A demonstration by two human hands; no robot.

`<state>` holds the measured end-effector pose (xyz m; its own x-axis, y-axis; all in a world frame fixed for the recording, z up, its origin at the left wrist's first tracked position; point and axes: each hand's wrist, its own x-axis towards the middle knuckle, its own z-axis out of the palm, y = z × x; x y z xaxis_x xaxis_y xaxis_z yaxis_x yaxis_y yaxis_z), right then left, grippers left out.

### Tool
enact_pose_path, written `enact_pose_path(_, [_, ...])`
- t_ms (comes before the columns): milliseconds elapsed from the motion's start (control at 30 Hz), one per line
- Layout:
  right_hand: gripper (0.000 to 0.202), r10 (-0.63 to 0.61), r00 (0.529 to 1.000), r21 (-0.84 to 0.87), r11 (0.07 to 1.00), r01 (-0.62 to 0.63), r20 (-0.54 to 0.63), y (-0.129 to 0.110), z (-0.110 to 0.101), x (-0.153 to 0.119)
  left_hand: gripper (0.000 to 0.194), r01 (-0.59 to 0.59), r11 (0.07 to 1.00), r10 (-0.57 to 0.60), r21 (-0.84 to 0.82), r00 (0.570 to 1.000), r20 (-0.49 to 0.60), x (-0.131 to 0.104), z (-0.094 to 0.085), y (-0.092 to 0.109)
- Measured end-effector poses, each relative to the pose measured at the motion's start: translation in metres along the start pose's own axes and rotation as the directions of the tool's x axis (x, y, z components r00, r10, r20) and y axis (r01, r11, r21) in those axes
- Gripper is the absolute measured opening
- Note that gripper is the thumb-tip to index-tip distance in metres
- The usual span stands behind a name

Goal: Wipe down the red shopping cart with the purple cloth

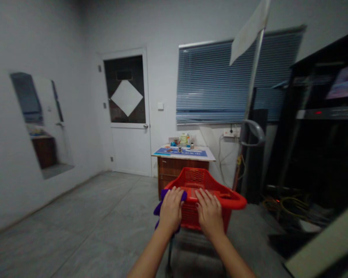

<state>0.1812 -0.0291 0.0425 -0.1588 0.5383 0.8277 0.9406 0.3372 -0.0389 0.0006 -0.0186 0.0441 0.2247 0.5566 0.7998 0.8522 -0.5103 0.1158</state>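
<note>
A red plastic shopping cart (220, 216) stands straight in front of me, its basket facing a small desk. My left hand (171, 208) is closed over a purple cloth (159, 208), which is draped over the left part of the cart's handlebar and hangs down beside it. To its right, my right hand (210, 212) lies over the red handlebar (234, 202), fingers curved across the top and thumb on the near side. Both palms face down and are hidden from view. Orange-red pieces show around the basket's near edge, too blurred to name.
Beyond the cart is a wooden desk (182, 165) with small bottles and a blue printed sheet. A white door (130, 148) is behind left, a mirror (45, 127) on the left wall. A metal pole (253, 73), dark rack (316, 154) and loose cables (295, 204) stand right.
</note>
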Motion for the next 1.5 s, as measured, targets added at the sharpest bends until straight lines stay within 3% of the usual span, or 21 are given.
enact_pose_path(200, [0.044, -0.003, 0.999, 0.003, 1.0, 0.003, -0.034, -0.002, 0.007, -0.001, 0.044, 0.066, 0.998, -0.067, -0.023, 0.997, -0.041, 0.005, 0.015, 0.019])
enact_pose_path(333, [0.046, 0.001, 1.0, -0.004, 1.0, -0.001, -0.023, -0.001, 0.008, -0.001, 0.044, -0.004, 0.998, 0.003, -0.07, 1.0, -0.012, 0.01, 0.018, 0.026])
enact_pose_path(467, [0.048, -0.012, 1.0, -0.014, 1.0, 0.012, 0.02, 0.001, 0.005, -0.002, 0.046, -0.106, 0.992, 0.108, -0.066, 0.994, 0.02, 0.007, 0.008, 0.007])
enact_pose_path(633, [0.048, -0.001, 0.999, -0.028, 1.0, 0.002, 0.043, -0.001, 0.0, -0.002, 0.046, -0.055, 0.998, 0.054, -0.028, 0.998, -0.033, -0.002, 0.005, -0.015])
enact_pose_path(767, [0.045, 0.018, 1.0, -0.022, 1.0, -0.018, 0.018, -0.001, 0.002, -0.002, 0.041, -0.004, 0.999, 0.001, -0.043, 0.998, -0.063, 0.001, 0.015, 0.007])
enact_pose_path(933, [0.045, 0.015, 1.0, 0.002, 1.0, -0.015, 0.017, 0.003, 0.001, -0.002, 0.043, -0.045, 0.996, 0.043, -0.078, 0.999, -0.023, 0.012, 0.019, 0.032])
enact_pose_path(1067, [0.045, -0.007, 1.0, 0.02, 1.0, 0.006, 0.028, 0.004, -0.001, -0.001, 0.043, -0.081, 0.995, 0.08, -0.058, 0.997, -0.018, 0.008, 0.01, 0.011])
enact_pose_path(1167, [0.045, 0.002, 1.0, 0.03, 1.0, -0.002, 0.014, 0.002, 0.0, -0.001, 0.041, -0.041, 0.999, 0.04, -0.022, 0.999, -0.033, 0.002, 0.006, -0.007])
enact_pose_path(1233, [0.045, 0.018, 1.0, 0.031, 0.999, -0.018, -0.002, -0.001, 0.002, -0.001, 0.04, -0.011, 1.0, 0.01, -0.018, 0.999, -0.044, 0.001, 0.006, -0.009])
enact_pose_path(1433, [0.046, 0.029, 1.0, 0.024, 0.999, -0.029, -0.007, -0.005, 0.005, 0.001, 0.042, -0.021, 0.997, 0.019, -0.077, 0.999, -0.027, 0.009, 0.016, 0.022])
enact_pose_path(1500, [0.046, 0.016, 1.0, 0.02, 1.0, -0.016, 0.005, -0.003, 0.004, 0.0, 0.042, -0.047, 0.995, 0.047, -0.09, 0.999, -0.008, 0.01, 0.015, 0.023])
